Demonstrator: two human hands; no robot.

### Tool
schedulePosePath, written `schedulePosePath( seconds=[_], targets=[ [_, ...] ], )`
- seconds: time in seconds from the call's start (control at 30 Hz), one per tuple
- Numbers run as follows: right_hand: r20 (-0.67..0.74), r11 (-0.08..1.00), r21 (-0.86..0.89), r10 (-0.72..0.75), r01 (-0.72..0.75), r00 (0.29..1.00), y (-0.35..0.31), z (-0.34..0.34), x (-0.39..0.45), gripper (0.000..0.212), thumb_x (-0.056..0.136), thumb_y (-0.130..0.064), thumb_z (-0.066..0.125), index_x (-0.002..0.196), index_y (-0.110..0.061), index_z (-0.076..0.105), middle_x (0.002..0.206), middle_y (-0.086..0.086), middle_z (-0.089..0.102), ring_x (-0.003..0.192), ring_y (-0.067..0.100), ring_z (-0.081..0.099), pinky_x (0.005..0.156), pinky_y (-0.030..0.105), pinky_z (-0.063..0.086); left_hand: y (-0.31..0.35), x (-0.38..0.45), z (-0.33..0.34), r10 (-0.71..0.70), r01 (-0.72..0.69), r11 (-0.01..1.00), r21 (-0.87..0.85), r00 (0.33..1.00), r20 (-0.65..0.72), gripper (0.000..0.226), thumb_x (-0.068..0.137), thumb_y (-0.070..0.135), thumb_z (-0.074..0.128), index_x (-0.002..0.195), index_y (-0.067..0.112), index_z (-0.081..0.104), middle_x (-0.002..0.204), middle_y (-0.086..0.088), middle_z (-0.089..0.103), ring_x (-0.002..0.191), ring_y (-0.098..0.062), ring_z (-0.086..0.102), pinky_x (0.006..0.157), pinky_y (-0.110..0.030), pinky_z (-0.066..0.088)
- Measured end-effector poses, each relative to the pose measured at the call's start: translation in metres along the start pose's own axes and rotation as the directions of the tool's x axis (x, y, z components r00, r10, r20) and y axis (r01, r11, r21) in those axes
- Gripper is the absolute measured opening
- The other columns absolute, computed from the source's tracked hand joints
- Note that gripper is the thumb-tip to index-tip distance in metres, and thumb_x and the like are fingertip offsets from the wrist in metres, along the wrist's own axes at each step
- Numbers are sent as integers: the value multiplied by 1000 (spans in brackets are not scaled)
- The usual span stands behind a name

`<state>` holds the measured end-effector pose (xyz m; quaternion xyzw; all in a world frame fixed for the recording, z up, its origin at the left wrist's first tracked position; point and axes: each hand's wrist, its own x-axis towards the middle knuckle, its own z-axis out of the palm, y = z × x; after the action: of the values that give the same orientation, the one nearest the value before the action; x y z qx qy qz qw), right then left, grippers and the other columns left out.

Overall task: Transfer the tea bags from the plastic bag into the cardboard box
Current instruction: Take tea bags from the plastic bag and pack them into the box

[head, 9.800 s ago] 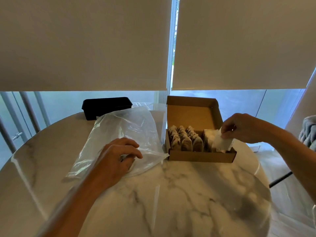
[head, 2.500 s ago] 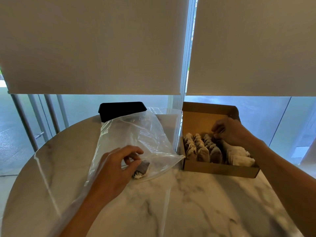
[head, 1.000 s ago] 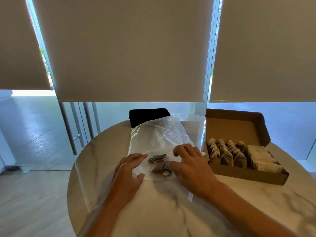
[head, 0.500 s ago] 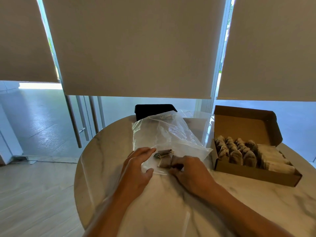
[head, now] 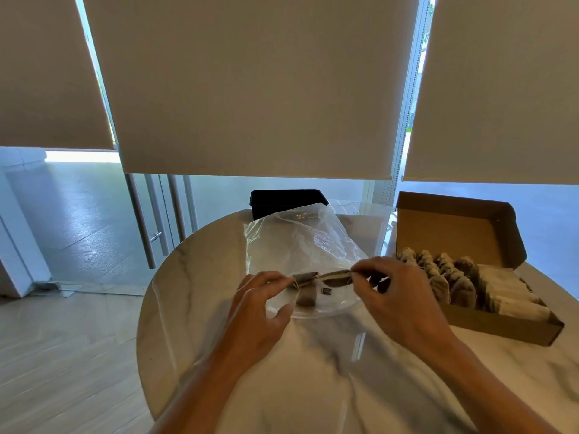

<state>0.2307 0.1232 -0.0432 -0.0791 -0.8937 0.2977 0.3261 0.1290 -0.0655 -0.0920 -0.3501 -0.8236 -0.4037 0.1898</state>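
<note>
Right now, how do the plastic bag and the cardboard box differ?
The plastic bag is clear, limp and crumpled flat on the table; the cardboard box is brown, stiff and stands with its lid up. The bag holds only a few tea bags near its mouth; the box is packed with rows of them. Both hands, left hand and right hand, pinch at the bag; neither touches the box. Both rest on the table.

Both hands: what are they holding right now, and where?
Left hand pinches one tea bag at its left end; right hand pinches another at its right end.
</note>
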Motion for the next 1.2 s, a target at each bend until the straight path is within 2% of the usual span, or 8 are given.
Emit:
schedulePosePath(
  seconds=[0.13,0.33,0.47,0.57,0.63,0.83,1.0,1.2],
  targets=[
    [19,980,188,58,-60,998,7,-15,3,12,85,-17,67,93,-25,73,81,-16,68,75,-1,60,63,9,48,14,10,1,49,-55,997,-50,993,-106,36,76,56,57,99,33,72,102,24,59,106,2,47,87,-2,30],
    [0,959,283,17,-17,1000,10,-18,4,14,85,-16,67,88,-29,72,77,-16,69,80,2,63,71,12,51,48,41,11,139,-119,982,-146,981,137,29,77,50,67,102,36,71,97,19,66,99,1,52,79,-10,37],
    [89,906,419,22,-57,996,14,-21,5,28,79,-28,70,107,-33,66,76,-9,66,73,4,62,69,18,52,56,51,20,130,-105,966,-234,988,90,16,80,40,71,94,32,75,81,16,67,79,-2,55,65,-9,37],
    [278,949,297,20,-106,960,18,-12,3,19,76,-34,74,80,-48,62,61,-8,50,56,2,46,58,20,43,55,52,23,88,-55,944,-325,992,86,14,79,37,72,91,30,76,74,17,66,68,-2,54,61,-11,38],
    [346,965,236,25,-113,938,20,-2,1,18,81,-33,71,70,-45,62,57,-11,50,52,3,44,55,19,40,54,50,24,81,-41,928,-369,992,94,13,79,38,72,89,30,76,73,16,66,65,-5,54,60,-18,41],
    [415,982,103,103,-159,904,30,1,1,11,88,-29,63,84,-26,73,80,-8,71,76,7,66,77,27,56,48,49,19,-75,51,822,-567,997,-19,12,69,47,69,79,42,74,78,7,72,73,-18,63,68,-32,50],
    [418,982,47,149,-185,896,38,-11,6,10,88,-28,63,86,-26,73,81,-11,69,76,-1,62,72,15,52,42,51,16,-181,100,780,-618,981,-69,18,79,18,74,78,36,74,78,8,74,76,-15,67,71,-31,50],
    [419,928,191,216,-319,882,39,-26,10,8,82,-3,69,85,-9,73,84,2,72,76,9,68,66,13,53,41,50,18,-155,88,811,-578,986,-68,9,73,32,73,77,41,74,78,8,73,77,-24,66,69,-35,52]
  ],
)
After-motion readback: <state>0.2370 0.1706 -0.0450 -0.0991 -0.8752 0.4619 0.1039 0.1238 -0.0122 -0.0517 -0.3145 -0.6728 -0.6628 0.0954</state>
